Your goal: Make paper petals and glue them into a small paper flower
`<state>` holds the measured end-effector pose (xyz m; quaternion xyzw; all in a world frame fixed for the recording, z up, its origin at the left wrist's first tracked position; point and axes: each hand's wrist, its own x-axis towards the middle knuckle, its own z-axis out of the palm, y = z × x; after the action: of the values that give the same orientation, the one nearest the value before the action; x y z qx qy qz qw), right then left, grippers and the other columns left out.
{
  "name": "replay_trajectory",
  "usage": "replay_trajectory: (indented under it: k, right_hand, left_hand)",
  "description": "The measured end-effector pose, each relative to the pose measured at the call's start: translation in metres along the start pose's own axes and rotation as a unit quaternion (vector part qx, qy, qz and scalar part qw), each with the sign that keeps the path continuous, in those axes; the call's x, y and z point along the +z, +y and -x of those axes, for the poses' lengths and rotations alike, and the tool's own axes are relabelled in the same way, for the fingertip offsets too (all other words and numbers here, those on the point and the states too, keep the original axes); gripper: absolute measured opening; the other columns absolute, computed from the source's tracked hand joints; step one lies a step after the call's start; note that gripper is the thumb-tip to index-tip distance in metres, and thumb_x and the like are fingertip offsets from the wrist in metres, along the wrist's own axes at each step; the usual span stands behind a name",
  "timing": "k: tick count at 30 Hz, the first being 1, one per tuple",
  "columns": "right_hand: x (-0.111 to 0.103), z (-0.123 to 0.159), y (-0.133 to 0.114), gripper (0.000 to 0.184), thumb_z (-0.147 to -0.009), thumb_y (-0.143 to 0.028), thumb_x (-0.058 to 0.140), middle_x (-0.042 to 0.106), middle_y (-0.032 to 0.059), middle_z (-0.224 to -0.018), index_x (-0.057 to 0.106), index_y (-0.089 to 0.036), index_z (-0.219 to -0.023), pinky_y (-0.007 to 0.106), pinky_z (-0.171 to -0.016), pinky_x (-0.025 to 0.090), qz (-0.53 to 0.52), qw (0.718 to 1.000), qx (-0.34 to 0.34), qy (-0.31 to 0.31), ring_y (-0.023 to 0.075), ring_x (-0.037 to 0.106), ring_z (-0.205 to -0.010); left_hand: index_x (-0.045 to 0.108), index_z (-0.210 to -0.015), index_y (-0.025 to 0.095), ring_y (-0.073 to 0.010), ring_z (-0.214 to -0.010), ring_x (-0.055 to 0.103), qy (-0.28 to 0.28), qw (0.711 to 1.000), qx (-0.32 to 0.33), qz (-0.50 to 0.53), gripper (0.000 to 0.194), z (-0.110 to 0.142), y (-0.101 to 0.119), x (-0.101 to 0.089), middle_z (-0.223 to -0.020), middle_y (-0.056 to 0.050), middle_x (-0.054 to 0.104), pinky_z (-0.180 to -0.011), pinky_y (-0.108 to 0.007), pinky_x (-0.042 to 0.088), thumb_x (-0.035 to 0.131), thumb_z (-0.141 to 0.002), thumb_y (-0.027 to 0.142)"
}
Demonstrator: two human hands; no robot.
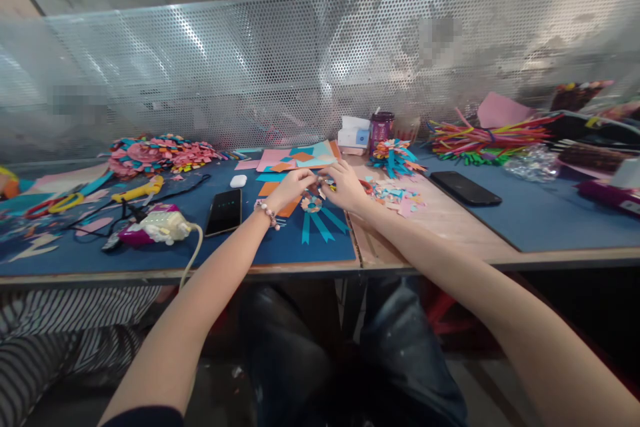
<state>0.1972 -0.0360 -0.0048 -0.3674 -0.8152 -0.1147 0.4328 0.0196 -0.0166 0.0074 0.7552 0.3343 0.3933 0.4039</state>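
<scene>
My left hand [293, 187] and my right hand [345, 185] meet over the blue mat [240, 247], fingers pinched together on a small paper piece [320, 181] held between them. Just below them lies a paper rosette [311, 203] with teal ribbon tails [320, 223]. A beaded bracelet [267, 212] sits on my left wrist. Sheets of pink, orange and teal paper [295, 157] lie just beyond my hands. Paper scraps [397, 197] are scattered to the right of my right hand.
A black phone [225, 211] and white earbud case [239, 181] lie left of my hands; a glue gun [157, 227] with cord further left. Another phone [465, 188], a paper flower [395, 153], a purple cup [381, 128], paper sticks [480, 137]. Perforated metal screen [300, 67] behind.
</scene>
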Motion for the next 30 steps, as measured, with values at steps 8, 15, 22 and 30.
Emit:
replay_trajectory:
  k: [8,15,22,30]
  right_hand:
    - [0.004,-0.003,0.015,0.023,-0.087,-0.032,0.051,0.067,0.0062,-0.084,0.066,-0.015,-0.082,0.033,-0.081,0.042,-0.184,0.978,0.095,-0.033,0.0192,0.058,-0.085]
    - [0.002,-0.004,0.019,0.029,-0.08,-0.041,0.06,0.069,0.0061,-0.082,0.066,-0.013,-0.081,0.027,-0.067,0.045,-0.33,0.924,0.185,-0.057,0.0154,0.059,-0.072]
    - [-0.005,-0.005,0.014,0.032,-0.074,-0.042,0.064,0.068,0.0054,-0.075,0.07,-0.011,-0.078,0.025,-0.061,0.041,-0.347,0.908,0.228,-0.065,0.0132,0.055,-0.065]
    - [-0.006,-0.005,0.011,0.032,-0.071,-0.043,0.068,0.068,0.0052,-0.073,0.072,-0.012,-0.077,0.025,-0.058,0.039,-0.373,0.892,0.249,-0.055,0.0127,0.054,-0.063]
  left_hand:
    - [0.059,-0.084,0.016,-0.0157,-0.07,0.061,0.006,0.989,0.079,-0.129,0.024,0.0,0.0,-0.003,-0.076,-0.003,0.063,-0.062,-0.027,0.047,0.049,-0.086,0.038]
    - [0.06,-0.085,0.016,-0.0156,-0.072,0.063,0.009,0.984,0.084,-0.156,0.025,0.001,0.002,-0.004,-0.08,-0.003,0.065,-0.065,-0.027,0.047,0.048,-0.087,0.037]
    - [0.06,-0.089,0.016,-0.0164,-0.07,0.062,0.009,0.988,0.064,-0.143,0.03,0.002,0.003,-0.003,-0.079,-0.004,0.065,-0.057,-0.025,0.045,0.046,-0.088,0.043]
    - [0.058,-0.087,0.016,-0.0147,-0.065,0.06,0.011,0.987,0.067,-0.147,0.023,0.003,0.006,-0.003,-0.073,-0.003,0.064,-0.056,-0.024,0.043,0.048,-0.087,0.037]
